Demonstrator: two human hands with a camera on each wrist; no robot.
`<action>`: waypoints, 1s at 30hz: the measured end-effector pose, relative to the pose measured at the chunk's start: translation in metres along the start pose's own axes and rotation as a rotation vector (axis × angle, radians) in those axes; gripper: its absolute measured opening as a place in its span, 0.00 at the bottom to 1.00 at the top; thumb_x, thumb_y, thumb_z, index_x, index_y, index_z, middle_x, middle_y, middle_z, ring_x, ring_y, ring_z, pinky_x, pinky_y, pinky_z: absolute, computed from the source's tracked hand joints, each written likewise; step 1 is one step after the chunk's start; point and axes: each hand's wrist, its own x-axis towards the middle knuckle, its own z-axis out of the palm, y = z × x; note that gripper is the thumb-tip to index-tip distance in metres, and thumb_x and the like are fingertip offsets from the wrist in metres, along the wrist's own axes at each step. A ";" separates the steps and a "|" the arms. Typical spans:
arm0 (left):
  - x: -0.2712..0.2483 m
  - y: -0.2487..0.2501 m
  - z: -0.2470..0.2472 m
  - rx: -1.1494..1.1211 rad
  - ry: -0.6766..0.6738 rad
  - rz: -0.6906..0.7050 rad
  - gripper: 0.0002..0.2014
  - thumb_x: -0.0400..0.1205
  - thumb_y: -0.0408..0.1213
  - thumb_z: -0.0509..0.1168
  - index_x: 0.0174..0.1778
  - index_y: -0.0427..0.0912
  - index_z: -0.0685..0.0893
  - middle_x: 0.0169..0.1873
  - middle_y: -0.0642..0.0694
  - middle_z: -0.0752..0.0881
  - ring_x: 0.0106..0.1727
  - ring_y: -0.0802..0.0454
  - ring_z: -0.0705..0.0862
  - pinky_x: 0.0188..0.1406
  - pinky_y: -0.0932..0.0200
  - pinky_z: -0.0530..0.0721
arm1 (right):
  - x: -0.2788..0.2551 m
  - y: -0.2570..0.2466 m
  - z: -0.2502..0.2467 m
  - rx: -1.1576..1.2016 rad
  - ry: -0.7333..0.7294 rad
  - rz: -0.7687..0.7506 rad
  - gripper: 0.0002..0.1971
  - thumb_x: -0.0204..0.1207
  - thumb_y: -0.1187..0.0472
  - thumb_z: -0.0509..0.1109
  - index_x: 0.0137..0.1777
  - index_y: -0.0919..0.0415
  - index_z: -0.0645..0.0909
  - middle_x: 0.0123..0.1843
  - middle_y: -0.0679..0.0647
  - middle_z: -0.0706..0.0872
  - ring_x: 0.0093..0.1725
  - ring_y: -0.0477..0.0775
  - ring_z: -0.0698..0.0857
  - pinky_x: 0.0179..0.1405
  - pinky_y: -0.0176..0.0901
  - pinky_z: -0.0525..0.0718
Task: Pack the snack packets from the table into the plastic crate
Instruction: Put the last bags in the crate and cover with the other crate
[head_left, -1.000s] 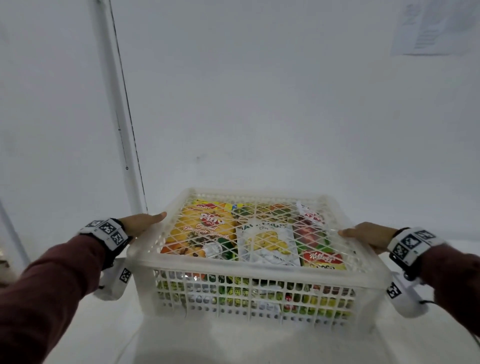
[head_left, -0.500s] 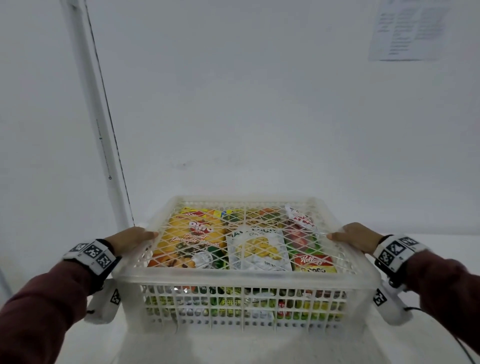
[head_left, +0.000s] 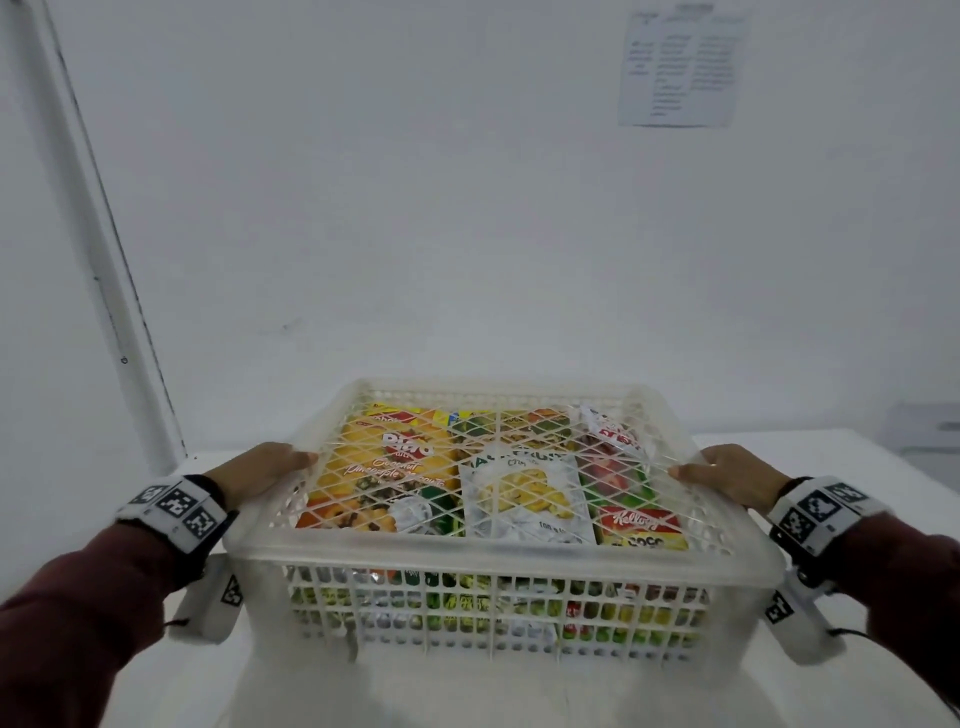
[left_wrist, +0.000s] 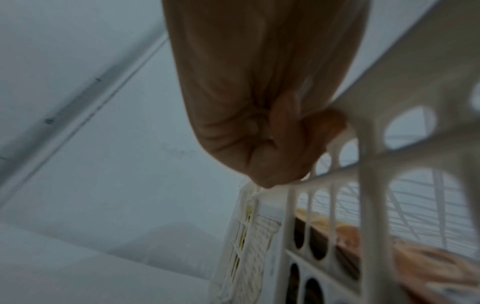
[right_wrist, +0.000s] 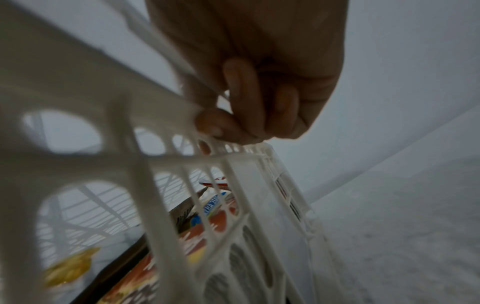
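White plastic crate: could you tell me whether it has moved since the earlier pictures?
Yes: the white plastic crate has shifted right, away from the white wall pipe.

White wall (head_left: 467, 208) w/ paper notice (head_left: 680, 67) (text blurred).

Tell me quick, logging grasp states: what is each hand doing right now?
Left hand: closed, gripping the left rim of the plastic crate.
Right hand: closed, gripping the crate's right rim.
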 end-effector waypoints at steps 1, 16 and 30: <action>0.002 0.013 0.010 -0.013 -0.002 0.009 0.20 0.85 0.38 0.55 0.26 0.38 0.69 0.21 0.49 0.73 0.26 0.51 0.70 0.32 0.62 0.70 | -0.009 0.013 -0.012 0.010 0.017 0.016 0.21 0.75 0.54 0.71 0.26 0.62 0.69 0.26 0.56 0.75 0.24 0.52 0.74 0.25 0.40 0.69; -0.003 0.235 0.212 -0.214 -0.138 0.122 0.19 0.84 0.49 0.50 0.38 0.43 0.80 0.37 0.47 0.80 0.44 0.48 0.78 0.43 0.60 0.75 | -0.142 0.234 -0.204 -0.006 0.288 0.242 0.22 0.74 0.57 0.72 0.23 0.63 0.68 0.23 0.57 0.72 0.24 0.53 0.70 0.25 0.40 0.66; 0.007 0.390 0.349 -0.079 -0.298 0.333 0.11 0.86 0.38 0.54 0.39 0.43 0.76 0.33 0.52 0.76 0.43 0.52 0.75 0.39 0.70 0.71 | -0.221 0.366 -0.301 0.006 0.372 0.447 0.18 0.75 0.54 0.70 0.31 0.68 0.74 0.30 0.62 0.78 0.28 0.56 0.74 0.29 0.41 0.70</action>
